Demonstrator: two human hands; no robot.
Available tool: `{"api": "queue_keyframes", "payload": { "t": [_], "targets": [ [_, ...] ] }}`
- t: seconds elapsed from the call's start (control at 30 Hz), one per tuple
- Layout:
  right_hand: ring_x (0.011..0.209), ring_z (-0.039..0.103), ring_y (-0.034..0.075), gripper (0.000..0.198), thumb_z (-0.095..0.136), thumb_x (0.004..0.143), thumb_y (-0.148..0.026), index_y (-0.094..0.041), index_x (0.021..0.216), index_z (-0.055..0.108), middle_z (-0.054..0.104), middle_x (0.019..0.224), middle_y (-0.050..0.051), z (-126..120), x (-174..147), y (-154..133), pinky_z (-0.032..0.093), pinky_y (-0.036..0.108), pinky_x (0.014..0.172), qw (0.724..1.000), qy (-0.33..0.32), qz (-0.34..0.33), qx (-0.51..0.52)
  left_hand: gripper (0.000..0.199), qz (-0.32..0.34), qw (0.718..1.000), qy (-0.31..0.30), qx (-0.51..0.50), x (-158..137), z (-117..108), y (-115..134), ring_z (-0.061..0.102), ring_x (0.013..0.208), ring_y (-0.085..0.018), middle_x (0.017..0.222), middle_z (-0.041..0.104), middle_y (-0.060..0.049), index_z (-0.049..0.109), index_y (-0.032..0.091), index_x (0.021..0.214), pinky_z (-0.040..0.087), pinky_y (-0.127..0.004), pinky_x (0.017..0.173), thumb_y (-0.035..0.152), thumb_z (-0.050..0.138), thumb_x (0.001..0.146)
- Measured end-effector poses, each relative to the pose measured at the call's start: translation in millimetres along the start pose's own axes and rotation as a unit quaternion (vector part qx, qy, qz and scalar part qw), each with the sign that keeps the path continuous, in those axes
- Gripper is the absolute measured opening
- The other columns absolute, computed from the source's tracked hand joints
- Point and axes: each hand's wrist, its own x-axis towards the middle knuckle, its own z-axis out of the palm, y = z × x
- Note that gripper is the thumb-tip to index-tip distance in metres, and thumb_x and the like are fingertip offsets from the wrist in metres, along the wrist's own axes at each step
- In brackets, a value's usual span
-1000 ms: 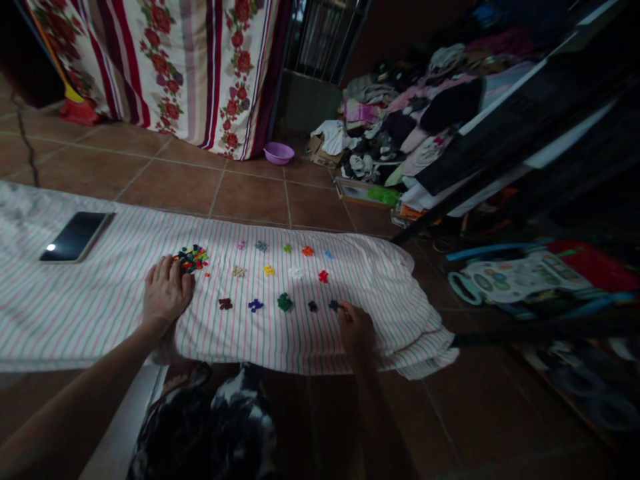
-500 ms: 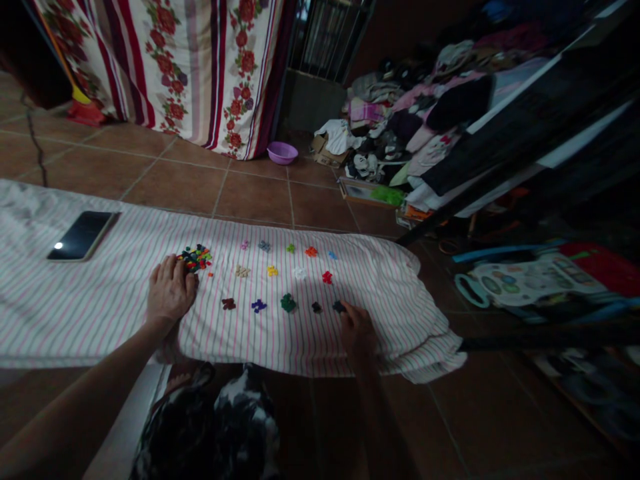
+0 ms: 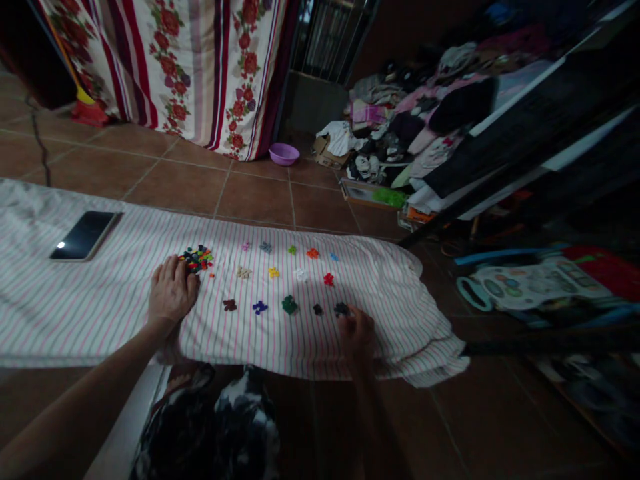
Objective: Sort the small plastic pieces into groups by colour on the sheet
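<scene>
My left hand [image 3: 173,288] lies palm down on the striped cloth [image 3: 125,293]. Its fingers stretch to the near edge of a mixed heap of small coloured pieces [image 3: 199,259]. At the right, my right hand [image 3: 357,328] has its fingers bent beside a dark pile [image 3: 341,309]; anything between the fingertips is too small and dim to make out. To the left of that pile lie a black pile [image 3: 317,309], a green pile [image 3: 289,305], a blue pile [image 3: 259,307] and a brown pile [image 3: 229,305].
Farther back are small piles including yellow [image 3: 273,273], red [image 3: 329,279], white [image 3: 301,274] and orange [image 3: 313,253]. A phone [image 3: 85,236] rests on the cloth at left. Beyond it are a purple basin [image 3: 284,154] and heaped clothes [image 3: 415,113] on the floor.
My right hand has drawn back slightly from the dark pile, which now shows more fully. My left hand stays at the mixed heap. The view has shifted a little.
</scene>
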Motion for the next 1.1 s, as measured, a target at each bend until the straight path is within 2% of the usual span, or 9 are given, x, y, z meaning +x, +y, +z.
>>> {"api": "queue_keyframes", "payload": {
  "t": [0.1,0.27,0.37,0.47,0.53,0.63,0.77,0.9,1.1],
  "targets": [
    [0.077,0.056,0.023,0.034,0.055,0.086,-0.042,-0.015,0.106,0.062,0.061,0.085,0.011,3,-1,8,0.052,0.038,0.068,1.0,-0.017,0.003,0.007,0.041,-0.009,1.0,0.006,0.008,0,1,0,0.035,0.136,-0.034,0.133,0.052,-0.021,0.049,0.014,0.12,0.026,-0.055,0.108,0.035,0.04,0.087],
    [0.078,0.057,0.023,0.031,0.05,0.087,-0.04,-0.016,0.103,0.062,0.062,0.087,0.012,5,2,11,0.052,0.041,0.07,1.0,-0.021,0.01,0.011,0.044,-0.026,1.0,0.011,0.007,0,2,1,0.036,0.136,-0.034,0.136,0.05,-0.022,0.05,0.013,0.122,0.026,-0.054,0.109,0.036,0.039,0.087],
    [0.083,0.058,0.024,0.03,0.045,0.091,-0.038,-0.016,0.1,0.062,0.063,0.091,0.014,3,3,3,0.052,0.042,0.074,1.0,0.005,-0.002,0.015,0.046,-0.035,0.999,0.009,0.016,1,3,1,0.036,0.136,-0.033,0.137,0.049,-0.024,0.051,0.009,0.123,0.027,-0.053,0.111,0.036,0.038,0.087],
    [0.086,0.058,0.025,0.031,0.041,0.094,-0.037,-0.015,0.098,0.063,0.063,0.09,0.014,-2,5,-13,0.052,0.041,0.073,0.998,0.058,0.004,0.014,0.047,-0.038,0.999,0.014,0.033,1,5,0,0.037,0.136,-0.033,0.137,0.048,-0.025,0.05,0.007,0.123,0.028,-0.052,0.11,0.036,0.037,0.088],
    [0.082,0.058,0.023,0.031,0.042,0.094,-0.036,-0.015,0.1,0.063,0.062,0.091,0.015,-6,8,-29,0.051,0.036,0.065,0.997,0.073,0.007,0.025,0.047,-0.031,0.998,0.013,0.047,1,6,-1,0.037,0.136,-0.033,0.138,0.048,-0.026,0.05,0.006,0.124,0.029,-0.051,0.11,0.035,0.036,0.089],
    [0.078,0.057,0.021,0.027,0.045,0.094,-0.033,-0.015,0.106,0.062,0.062,0.093,0.014,-10,15,-59,0.05,0.031,0.059,0.996,0.059,-0.015,0.065,0.046,-0.025,0.998,0.017,0.056,1,7,-2,0.038,0.136,-0.033,0.136,0.049,-0.026,0.05,0.006,0.124,0.031,-0.051,0.109,0.034,0.036,0.09],
    [0.086,0.059,0.02,0.023,0.045,0.094,-0.026,-0.018,0.108,0.061,0.062,0.098,0.012,-4,22,-109,0.053,0.035,0.07,0.988,0.026,-0.073,0.132,0.046,-0.024,0.997,0.02,0.065,0,8,-3,0.039,0.135,-0.033,0.134,0.051,-0.026,0.05,0.005,0.124,0.03,-0.051,0.109,0.033,0.036,0.09],
    [0.092,0.061,0.019,0.022,0.043,0.094,-0.021,-0.02,0.106,0.062,0.063,0.099,0.01,16,25,-160,0.054,0.034,0.076,0.974,-0.032,-0.104,0.2,0.046,-0.037,0.996,0.027,0.079,-1,11,-4,0.041,0.134,-0.034,0.136,0.05,-0.025,0.05,0.005,0.125,0.032,-0.052,0.107,0.031,0.033,0.091],
    [0.094,0.062,0.017,0.025,0.044,0.091,-0.018,-0.021,0.099,0.067,0.065,0.097,0.007,57,39,-216,0.052,0.033,0.085,0.941,-0.17,-0.118,0.268,0.043,-0.05,0.996,0.025,0.063,-2,14,-6,0.039,0.135,-0.033,0.138,0.048,-0.026,0.049,0.006,0.125,0.033,-0.054,0.107,0.027,0.033,0.091]
  ]
}}
